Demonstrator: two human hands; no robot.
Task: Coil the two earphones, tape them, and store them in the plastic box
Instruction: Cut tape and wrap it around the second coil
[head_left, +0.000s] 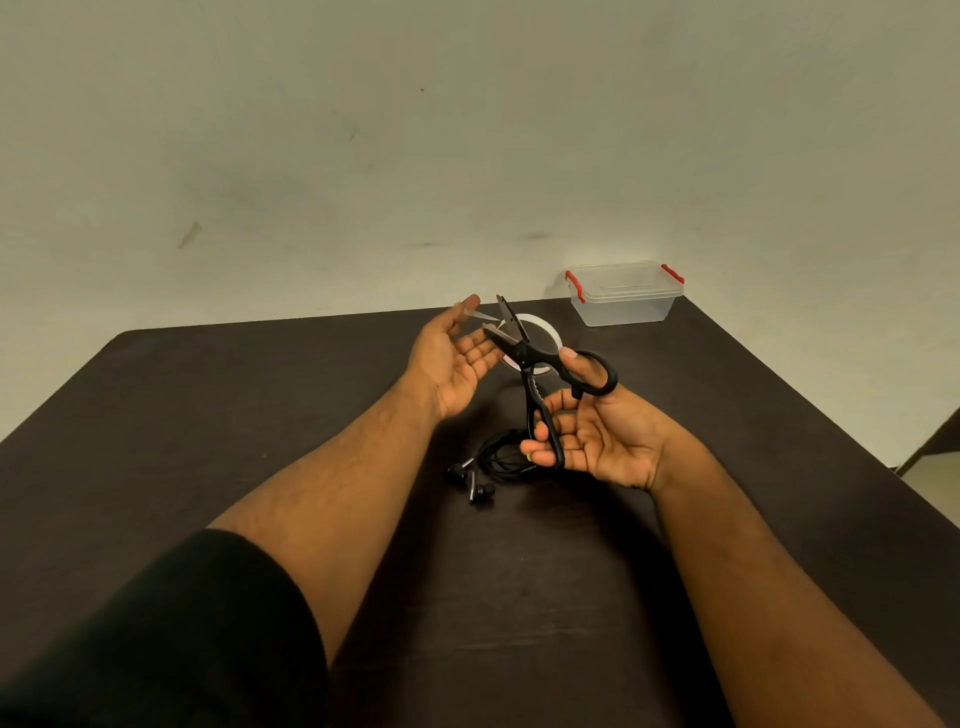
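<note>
Black scissors (540, 374) are gripped by the right hand (597, 436), blades apart at a tape strip (480, 314) held by the left hand (457, 364). Coiled earphones (493, 462) lie on the counter (208, 415); the plastic box (626, 299) is placed far right.

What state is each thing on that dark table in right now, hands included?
Plastic box: lid on, red latches at both ends, at the table's far edge.
Scissors: blades open, held off the table.
Tape roll: behind the scissors, a strip pulled out toward the blades.
Earphones: one loosely coiled bundle on the table, untaped.
Left hand: holds the tape strip's end.
Right hand: grips the scissors' handles.
</note>
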